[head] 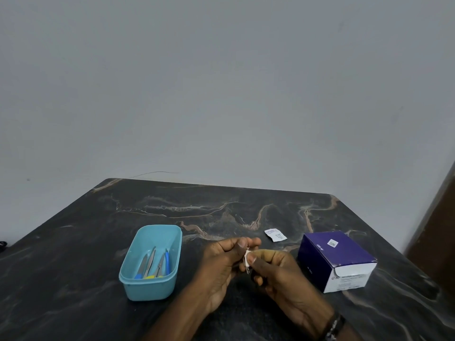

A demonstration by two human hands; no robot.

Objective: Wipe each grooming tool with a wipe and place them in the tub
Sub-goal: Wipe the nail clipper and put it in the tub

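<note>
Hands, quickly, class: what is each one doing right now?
Left hand: holds a small metal tool, fingers curled round it.
Right hand: pinches a white wipe against that tool.

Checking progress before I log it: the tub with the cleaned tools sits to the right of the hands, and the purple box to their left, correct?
Sides are swapped. In the head view the blue tub with the tools sits left of the hands, and the purple box sits to their right.

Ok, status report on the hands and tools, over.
Left hand grips small metal tool; right hand pinches wipe on it. Other tools in tub. Nothing blocking.
</note>
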